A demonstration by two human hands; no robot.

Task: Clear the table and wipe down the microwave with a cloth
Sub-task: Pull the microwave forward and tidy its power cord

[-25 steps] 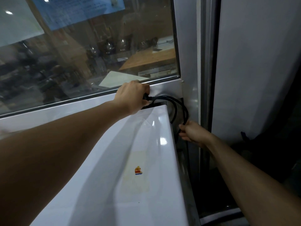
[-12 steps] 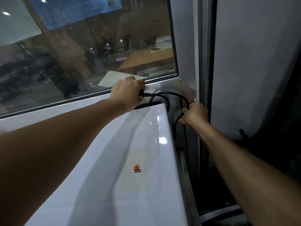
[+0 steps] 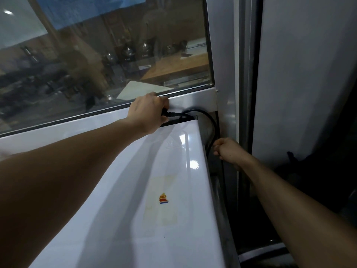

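Note:
The glossy white top of the microwave (image 3: 135,190) fills the lower middle of the view, with a small coloured sticker (image 3: 163,198) on it. Behind its back right corner a black power cord (image 3: 204,117) loops up and over. My left hand (image 3: 148,113) reaches across the top and grips the cord's plug end at the back edge. My right hand (image 3: 228,151) is beside the right rear corner and pinches the cord lower down. No cloth is in view.
A large window (image 3: 108,55) on a white sill (image 3: 58,128) runs right behind the microwave. A grey metal frame post (image 3: 224,74) and a white panel (image 3: 305,74) stand close on the right, leaving a narrow dark gap beside the appliance.
My right hand has dropped lower along the cord beside the microwave's corner after rising half a second ago. My left hand keeps its grip on the plug end in the same place.

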